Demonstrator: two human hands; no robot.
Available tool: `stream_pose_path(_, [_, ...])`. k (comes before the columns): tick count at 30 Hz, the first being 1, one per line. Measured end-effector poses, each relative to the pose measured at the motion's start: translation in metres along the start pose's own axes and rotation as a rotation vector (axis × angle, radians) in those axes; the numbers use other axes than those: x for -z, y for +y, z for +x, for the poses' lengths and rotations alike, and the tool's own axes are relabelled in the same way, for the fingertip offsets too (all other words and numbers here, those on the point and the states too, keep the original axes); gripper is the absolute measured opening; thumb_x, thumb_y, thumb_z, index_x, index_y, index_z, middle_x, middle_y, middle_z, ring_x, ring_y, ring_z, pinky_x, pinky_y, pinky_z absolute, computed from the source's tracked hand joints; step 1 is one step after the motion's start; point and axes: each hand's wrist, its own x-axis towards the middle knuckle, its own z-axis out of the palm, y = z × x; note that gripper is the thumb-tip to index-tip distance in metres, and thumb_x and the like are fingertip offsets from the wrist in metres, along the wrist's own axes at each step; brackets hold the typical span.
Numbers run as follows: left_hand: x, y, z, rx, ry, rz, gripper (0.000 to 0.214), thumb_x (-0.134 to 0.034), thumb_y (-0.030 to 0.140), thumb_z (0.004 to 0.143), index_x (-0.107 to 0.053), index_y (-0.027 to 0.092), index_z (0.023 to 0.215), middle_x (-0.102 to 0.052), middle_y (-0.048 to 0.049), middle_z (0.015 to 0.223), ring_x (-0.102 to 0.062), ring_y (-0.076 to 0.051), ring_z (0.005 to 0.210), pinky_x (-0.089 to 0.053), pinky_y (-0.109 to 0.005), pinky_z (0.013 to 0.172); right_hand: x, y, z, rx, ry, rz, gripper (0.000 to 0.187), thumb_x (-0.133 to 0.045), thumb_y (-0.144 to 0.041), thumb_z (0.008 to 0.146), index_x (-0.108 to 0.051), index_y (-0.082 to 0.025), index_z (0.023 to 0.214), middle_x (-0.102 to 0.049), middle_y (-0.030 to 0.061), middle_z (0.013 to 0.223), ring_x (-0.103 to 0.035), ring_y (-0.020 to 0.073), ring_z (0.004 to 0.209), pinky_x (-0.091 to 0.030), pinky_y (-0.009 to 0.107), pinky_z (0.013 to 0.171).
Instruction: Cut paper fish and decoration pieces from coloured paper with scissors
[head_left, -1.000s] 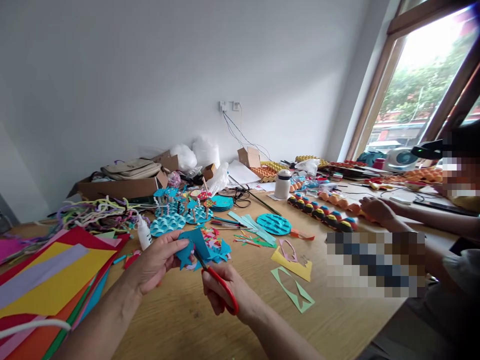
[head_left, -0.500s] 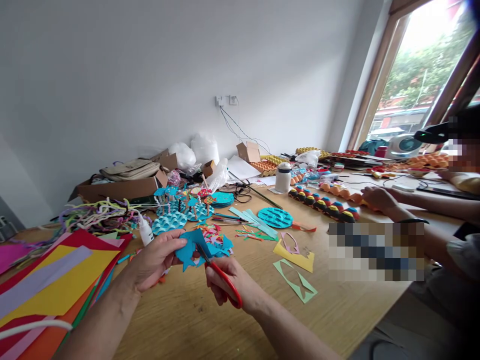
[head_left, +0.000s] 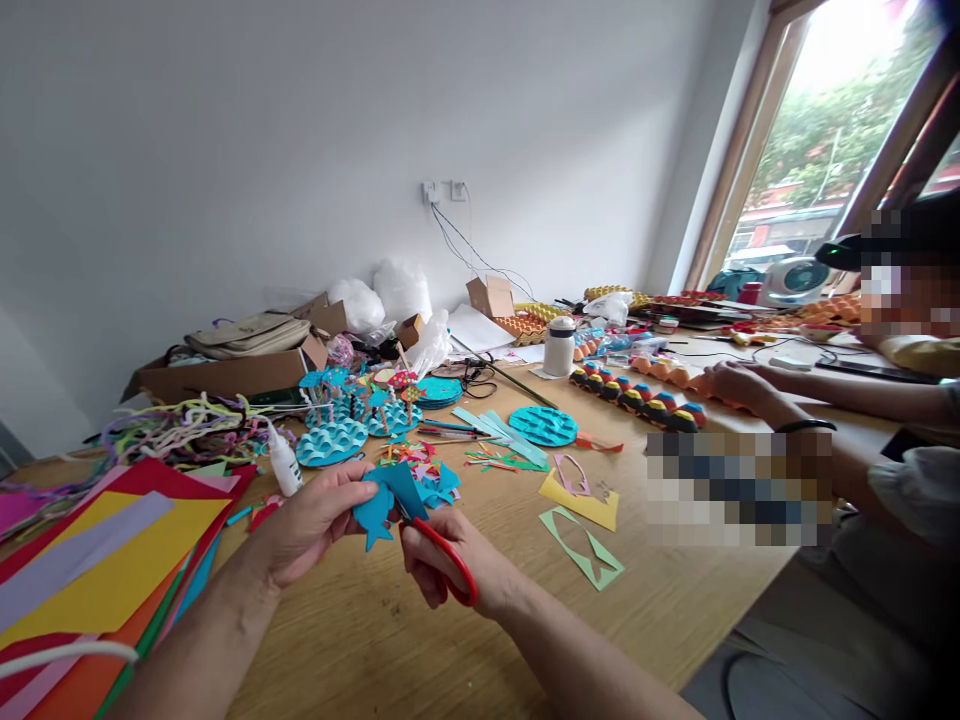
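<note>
Got a piece of blue paper up over the near part of the wooden table, smack between both hands. Looking a lot like a fish, with a rounded body, a forked tail pointing down and a flap of leftover paper on the right. Pinched in the left hand, thumb on top. Gripping red-handled scissors in the right hand, blades right up at the flap; can't really tell the blade gap, though.

Just behind the paper, a messy pile of scraps, lots of blue in there. Left of that, a white glue bottle, and nearer, a heap of coloured sheets in yellow, red, lilac and more. Off to the right, a green offcut with a hole in it, near a yellow offcut. Further back, a bumpy blue disc, a white flask and a painted egg-carton strip. Back left, tangled pipe cleaners and a loaded cardboard box. Far right, a co-worker's hand at an orange egg-carton strip.
</note>
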Motion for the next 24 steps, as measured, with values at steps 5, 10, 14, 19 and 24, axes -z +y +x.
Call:
stream_pose_path(5, [0.0006,0.0011,0.0006,0.002,0.034,0.022,0.011,-0.064,0.026,0.068,-0.063,0.017,0.075,-0.063,0.0010,0.063,-0.056,-0.010,0.058,-0.045,-0.019,0.055,-0.0012,-0.0009,-0.0008,0.000,0.011,0.061,0.042,-0.049,-0.052,0.076,-0.050,-0.014,0.060,-0.046,-0.0053,0.038,-0.040,0.0049,0.032,-0.028,0.017,0.036])
stream_pose_path(10, [0.0031,-0.0037,0.0015,-0.008,0.000,0.019,0.009,-0.062,0.026,0.071,-0.062,0.018,0.073,-0.061,0.0019,0.061,-0.053,-0.009,0.055,-0.043,-0.018,0.052,-0.0003,0.0000,0.0000,0.003,0.004,0.079,0.043,-0.050,-0.054,0.074,-0.051,-0.013,0.061,-0.046,-0.0052,0.038,-0.040,0.0048,0.032,-0.028,0.017,0.036])
stream_pose_path(14, [0.0042,-0.0063,0.0033,-0.011,0.005,0.010,0.009,-0.061,0.026,0.071,-0.060,0.018,0.075,-0.060,0.0026,0.061,-0.053,-0.009,0.054,-0.044,-0.019,0.053,0.0001,0.0020,0.0006,0.014,-0.008,0.086,0.044,-0.049,-0.055,0.075,-0.052,-0.013,0.063,-0.046,-0.0054,0.038,-0.039,0.0046,0.032,-0.027,0.017,0.036])
stream_pose_path(19, [0.0036,-0.0039,0.0039,-0.046,-0.019,-0.004,0.006,-0.059,0.024,0.072,-0.057,0.018,0.071,-0.057,0.0031,0.059,-0.056,-0.012,0.060,-0.045,-0.022,0.058,-0.0004,0.0025,0.0007,0.017,-0.013,0.092,0.043,-0.049,-0.054,0.076,-0.054,-0.012,0.064,-0.047,-0.0050,0.038,-0.040,0.0044,0.032,-0.027,0.017,0.037])
stream_pose_path(24, [0.0049,-0.0050,0.0025,-0.017,0.009,-0.058,0.005,-0.060,0.021,0.070,-0.060,0.018,0.074,-0.061,0.0013,0.064,-0.059,-0.015,0.064,-0.047,-0.026,0.063,-0.0015,-0.0036,-0.0020,0.043,-0.022,0.095,0.043,-0.049,-0.053,0.076,-0.054,-0.012,0.065,-0.046,-0.0052,0.039,-0.041,0.0051,0.034,-0.029,0.018,0.041])
